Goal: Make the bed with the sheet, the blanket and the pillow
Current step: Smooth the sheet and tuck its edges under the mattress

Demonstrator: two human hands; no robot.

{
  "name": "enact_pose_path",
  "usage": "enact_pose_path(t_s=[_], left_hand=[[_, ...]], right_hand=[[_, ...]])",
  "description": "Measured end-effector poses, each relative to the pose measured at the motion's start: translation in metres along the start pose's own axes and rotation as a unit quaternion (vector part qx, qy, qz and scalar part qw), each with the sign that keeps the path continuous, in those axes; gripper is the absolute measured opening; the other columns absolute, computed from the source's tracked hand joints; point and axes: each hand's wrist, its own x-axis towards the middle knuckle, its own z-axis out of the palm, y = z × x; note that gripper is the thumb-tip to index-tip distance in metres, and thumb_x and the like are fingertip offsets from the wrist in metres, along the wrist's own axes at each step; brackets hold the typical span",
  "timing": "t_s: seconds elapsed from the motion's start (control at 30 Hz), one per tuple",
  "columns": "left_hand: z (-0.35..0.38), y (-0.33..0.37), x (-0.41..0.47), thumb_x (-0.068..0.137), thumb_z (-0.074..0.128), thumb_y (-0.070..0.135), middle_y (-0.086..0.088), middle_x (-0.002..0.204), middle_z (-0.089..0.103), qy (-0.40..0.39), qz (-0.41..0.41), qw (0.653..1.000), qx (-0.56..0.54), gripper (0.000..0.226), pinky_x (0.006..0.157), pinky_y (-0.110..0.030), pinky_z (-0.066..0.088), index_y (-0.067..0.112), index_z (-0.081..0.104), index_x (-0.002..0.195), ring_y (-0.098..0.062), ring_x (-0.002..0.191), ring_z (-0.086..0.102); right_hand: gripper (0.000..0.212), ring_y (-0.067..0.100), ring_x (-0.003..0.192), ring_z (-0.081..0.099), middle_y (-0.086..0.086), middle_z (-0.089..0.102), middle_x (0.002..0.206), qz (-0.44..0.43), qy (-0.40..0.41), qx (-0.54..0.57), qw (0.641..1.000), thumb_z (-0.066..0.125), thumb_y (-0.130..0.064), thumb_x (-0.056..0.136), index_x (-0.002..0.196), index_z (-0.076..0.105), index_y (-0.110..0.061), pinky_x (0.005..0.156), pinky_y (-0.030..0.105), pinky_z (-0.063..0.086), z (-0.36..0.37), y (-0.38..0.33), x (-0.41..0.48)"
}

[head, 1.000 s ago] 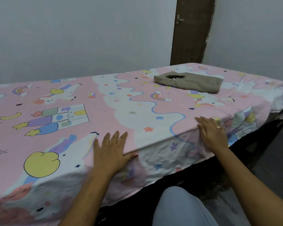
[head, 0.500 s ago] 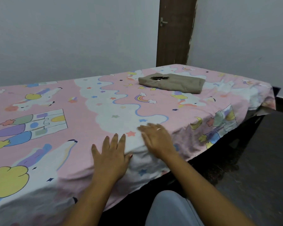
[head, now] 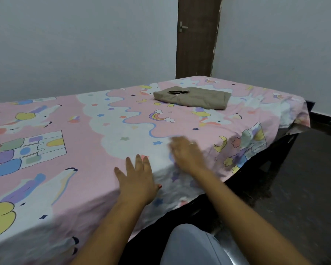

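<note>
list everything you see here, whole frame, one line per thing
sheet: one, pink and white with cartoon prints, spread over the bed, its edge hanging down the near side
folded cloth: one, khaki, on the sheet at the far end
small dark item: one, black, on top of the folded cloth; too small to identify
bed frame: one, dark, under the sheet
door: one, brown, behind the bed
walls: grey-white, behind the bed
floor: dark, right of the bed
knee: one, light trousers, bottom centre
left hand: flat on the sheet at the near edge
right hand: flat on the sheet, blurred

The right hand (head: 186, 156) is smeared by motion blur.
</note>
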Motion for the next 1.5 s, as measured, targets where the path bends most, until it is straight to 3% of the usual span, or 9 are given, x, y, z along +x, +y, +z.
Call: enact_pose_path(t_s=[0.23,0.47,0.63,0.77,1.0,1.2,1.3,1.4,1.5], left_hand=[[0.023,-0.001,0.004,0.093,0.034,0.06,-0.007,0.16,0.003,0.121,0.027,0.992,0.004,0.081,0.107,-0.065,0.017,0.013,0.003,0.152,-0.034,0.146,0.006],[0.027,-0.007,0.005,0.09,0.038,0.063,-0.003,0.16,-0.011,0.107,0.058,0.992,0.039,0.094,0.11,-0.062,0.01,0.015,-0.016,0.15,-0.032,0.146,-0.006],[0.034,-0.018,-0.003,0.089,0.049,0.056,-0.002,0.16,-0.005,0.148,0.117,0.981,0.051,0.096,0.113,-0.057,0.009,0.016,-0.013,0.151,-0.028,0.147,-0.001],[0.047,-0.027,-0.012,0.073,0.069,0.053,-0.004,0.157,0.022,0.167,0.131,0.973,0.091,0.104,0.109,-0.056,0.026,0.016,0.013,0.152,-0.03,0.142,0.026],[0.008,-0.038,0.002,0.086,0.039,0.027,-0.002,0.147,0.042,0.083,0.189,0.971,-0.123,0.059,0.108,-0.037,0.035,0.022,0.038,0.144,-0.025,0.133,0.041],[0.006,-0.056,0.007,0.084,0.053,0.008,0.01,0.15,0.035,0.066,0.19,0.961,-0.189,0.067,0.109,-0.022,0.027,0.031,0.035,0.144,-0.012,0.137,0.031],[0.021,-0.055,0.006,0.081,0.056,0.003,0.013,0.148,0.036,0.106,0.179,0.957,-0.202,0.072,0.108,-0.021,0.027,0.035,0.036,0.143,-0.009,0.136,0.03],[0.019,-0.058,0.01,0.082,0.058,0.002,0.012,0.147,0.037,0.094,0.182,0.958,-0.202,0.071,0.106,-0.019,0.025,0.036,0.037,0.142,-0.009,0.136,0.03],[0.019,-0.058,0.008,0.083,0.058,0.003,0.011,0.149,0.035,0.081,0.186,0.958,-0.202,0.072,0.107,-0.016,0.021,0.036,0.035,0.143,-0.008,0.138,0.027]], right_hand=[[0.042,0.025,0.102,0.066,-0.001,0.073,0.105,-0.112,0.167,0.058,0.978,0.034,-0.031,0.096,0.105,0.073,-0.017,0.093,0.036,0.04,0.038,0.011,-0.014],[0.045,0.025,0.134,0.041,-0.003,0.053,0.139,0.172,0.189,0.061,0.965,0.028,-0.04,0.099,0.13,0.057,-0.027,0.112,0.041,0.018,0.027,0.122,-0.008],[0.051,0.029,0.144,0.018,-0.002,0.02,0.159,0.509,0.199,0.386,0.743,0.027,-0.042,0.103,0.152,0.02,-0.03,0.116,0.047,0.008,0.061,0.047,-0.014],[0.051,0.03,0.141,0.025,0.005,0.021,0.158,0.57,0.231,0.487,0.62,0.029,-0.039,0.103,0.152,0.023,-0.023,0.114,0.035,0.013,0.108,-0.038,-0.035],[0.068,0.031,0.129,0.039,0.021,0.045,0.142,0.305,0.382,0.34,0.803,0.02,-0.048,0.101,0.139,0.042,0.003,0.11,0.033,0.024,0.131,-0.124,-0.061],[0.063,0.034,0.134,0.04,0.019,0.043,0.145,0.403,0.433,0.428,0.683,0.026,-0.045,0.098,0.14,0.044,-0.001,0.11,0.035,0.022,0.108,-0.11,-0.018],[0.056,0.034,0.138,0.035,0.019,0.038,0.148,0.398,0.432,0.412,0.697,0.028,-0.035,0.098,0.142,0.041,-0.003,0.112,0.037,0.022,0.121,-0.052,-0.014],[0.054,0.036,0.141,0.028,0.017,0.026,0.155,0.463,0.319,0.391,0.729,0.025,-0.034,0.101,0.149,0.028,-0.009,0.115,0.039,0.02,0.144,0.037,-0.019],[0.052,0.031,0.147,0.01,0.002,0.008,0.161,0.581,0.202,0.481,0.625,0.015,-0.038,0.105,0.154,0.011,-0.021,0.118,0.044,0.007,0.126,0.101,-0.018]])
